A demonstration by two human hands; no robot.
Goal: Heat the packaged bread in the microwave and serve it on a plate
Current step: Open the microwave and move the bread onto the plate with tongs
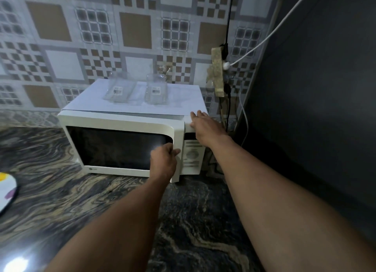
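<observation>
Apparently the work is at the microwave (126, 121) stage, not yet at the serving. The left hand (164, 159) curls its fingers on the right edge of the door (114, 147). The door stands a little out from the body at its lower corner, so I judge it is being opened or closed, but I cannot tell which. The right hand (203, 125) lies flat with spread fingers on the top corner of the oven, probably to hold it in place. The packaged bread I do not see anywhere; it may be behind the dark window. The plate (7, 188) sits on the counter (81, 190) far to the left of the left hand, and the part in view carries no bread. Whether the heating is done I cannot say.
</observation>
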